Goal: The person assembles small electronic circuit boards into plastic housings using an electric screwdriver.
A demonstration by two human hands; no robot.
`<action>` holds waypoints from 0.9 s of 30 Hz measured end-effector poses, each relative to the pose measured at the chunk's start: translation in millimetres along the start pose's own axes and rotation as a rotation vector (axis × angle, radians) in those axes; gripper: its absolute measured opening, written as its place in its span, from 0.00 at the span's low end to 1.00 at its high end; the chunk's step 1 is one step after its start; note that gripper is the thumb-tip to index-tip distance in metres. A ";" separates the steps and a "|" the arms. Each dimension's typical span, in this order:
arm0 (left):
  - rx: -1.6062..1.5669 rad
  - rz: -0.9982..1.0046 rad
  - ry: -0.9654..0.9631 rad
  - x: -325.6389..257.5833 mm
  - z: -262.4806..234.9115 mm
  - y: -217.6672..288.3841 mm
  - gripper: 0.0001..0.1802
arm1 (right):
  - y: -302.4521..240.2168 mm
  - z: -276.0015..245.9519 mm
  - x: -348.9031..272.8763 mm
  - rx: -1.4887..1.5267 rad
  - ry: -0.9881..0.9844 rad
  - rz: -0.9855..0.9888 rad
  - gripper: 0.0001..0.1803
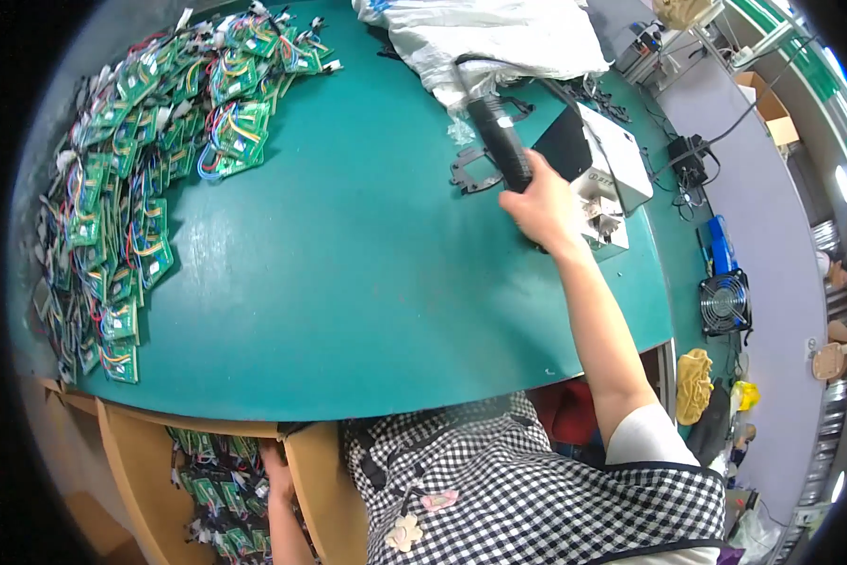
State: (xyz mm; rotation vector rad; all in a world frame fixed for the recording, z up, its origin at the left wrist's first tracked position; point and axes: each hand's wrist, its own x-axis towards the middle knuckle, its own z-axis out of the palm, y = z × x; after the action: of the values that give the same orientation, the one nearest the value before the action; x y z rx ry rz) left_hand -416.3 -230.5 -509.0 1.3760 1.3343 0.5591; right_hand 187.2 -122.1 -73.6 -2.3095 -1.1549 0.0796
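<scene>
My right hand is wrapped around the lower end of a black electric screwdriver, whose cord runs from its upper end. The tip is hidden by the hand. Just right of that hand stands a white and black box-shaped machine with a small metal mechanism at its front. A dark grey plastic frame lies left of the screwdriver. Down at the lower left, my left hand reaches inside a cardboard box, against its inner wall, beside several green circuit boards with wires. Its fingers are mostly hidden.
Wired green circuit boards are heaped along the left of the green table. A white plastic sack lies at the back. To the right are a black power adapter, a fan and a yellow glove.
</scene>
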 end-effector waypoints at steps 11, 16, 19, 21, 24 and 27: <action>0.539 0.813 0.768 111.0 -23.9 484.5 0.09 | -34.6 40.0 5.1 -0.251 -0.380 -0.267 0.25; 1.146 0.911 0.415 245.9 8.4 560.5 0.28 | -5.6 11.3 -50.8 -0.072 -0.524 -0.633 0.32; 1.559 0.803 0.355 300.8 8.0 579.5 0.35 | 3.8 -10.3 -59.7 0.008 -0.614 -0.561 0.29; 1.630 0.766 0.373 322.9 9.6 583.3 0.36 | 15.2 -15.4 -61.9 0.053 -0.589 -0.511 0.28; 1.607 0.696 0.296 338.4 5.0 596.4 0.45 | 20.8 -19.6 -64.4 0.119 -0.534 -0.393 0.28; 1.554 0.761 0.183 339.9 6.5 606.4 0.44 | 19.5 -23.6 -62.8 0.158 -0.494 -0.288 0.29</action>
State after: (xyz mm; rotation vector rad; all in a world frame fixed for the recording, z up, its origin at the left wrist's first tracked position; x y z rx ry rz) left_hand -82.8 207.3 -84.2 3.2245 1.3182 -0.0143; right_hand 168.6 -189.4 -75.0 -2.0148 -1.6446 0.6371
